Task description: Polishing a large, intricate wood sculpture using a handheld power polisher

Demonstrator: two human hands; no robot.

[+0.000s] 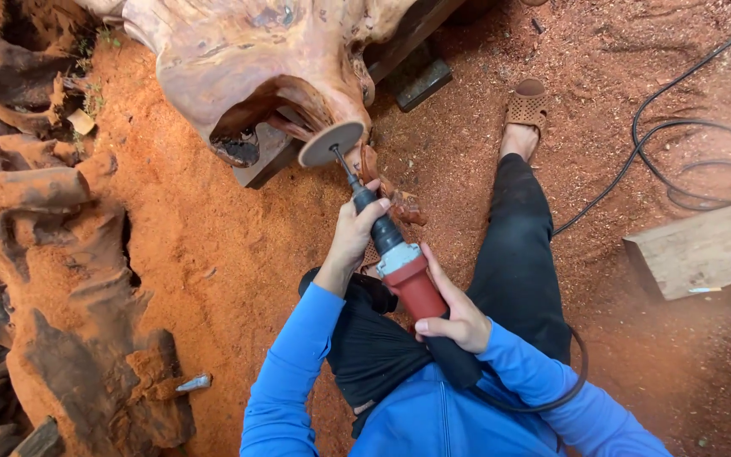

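Nearest, at the bottom edge: two blue sleeves and a dark cloth bunched between them. Just beyond, right hand closed around the red body of one power sander, thumb over the top, the black rear handle running back under the wrist. A little farther and to the left, left hand wrapped shut on the sander's black neck, fingers curled over the front. One long tool in all, held at both ends, pointing away and slightly left, its thin shaft ending in one round sanding disc, tilted, edge touching the underside of the stump. Likely fairly heavy and rigid, nose-light at the shaft, prone to kick where the disc bites; best taken as here, at the red body and the neck, well back from the disc. One black cable looping over the ground far right; whether joined to the cord at the near right cannot be told. Farther: one large reddish carved tree stump, smooth, hard, too heavy to shift by hand, resting on one dark beam. One sandalled foot to the right, one pale wooden block at the right edge. Red sawdust over the ground and over the gnarled roots at left.
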